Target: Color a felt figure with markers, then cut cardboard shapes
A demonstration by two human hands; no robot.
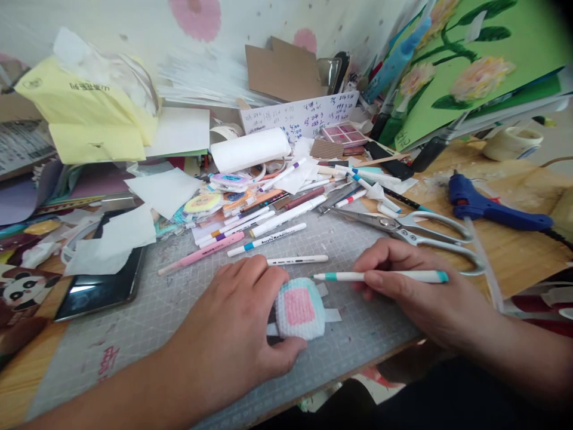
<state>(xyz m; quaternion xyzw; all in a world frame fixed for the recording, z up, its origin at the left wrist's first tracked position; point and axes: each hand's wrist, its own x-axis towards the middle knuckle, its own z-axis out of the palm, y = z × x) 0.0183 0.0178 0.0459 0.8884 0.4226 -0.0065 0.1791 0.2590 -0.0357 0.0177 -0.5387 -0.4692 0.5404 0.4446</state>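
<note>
On my feed, the left hand [224, 319] curls around the left side of a small padded piece [299, 304], thumb at its near edge, fingers at its far edge, pinching it against the grey cutting mat [138, 316]. The piece carries a pink square edged with pale turquoise, and pale strips stick out beneath it. My right hand [421, 292] pinches a teal-tipped marker [416, 276] between thumb and fingers, its tip near the piece's far right corner; I can't tell whether it touches. Just beyond lies a white pen [304, 260]; to the right, scissors [387, 223] and a blue glue gun [492, 210] rest by the wooden surface [528, 251]. Farther back I see a white roll [250, 149], then a handwritten card [304, 119].
</note>
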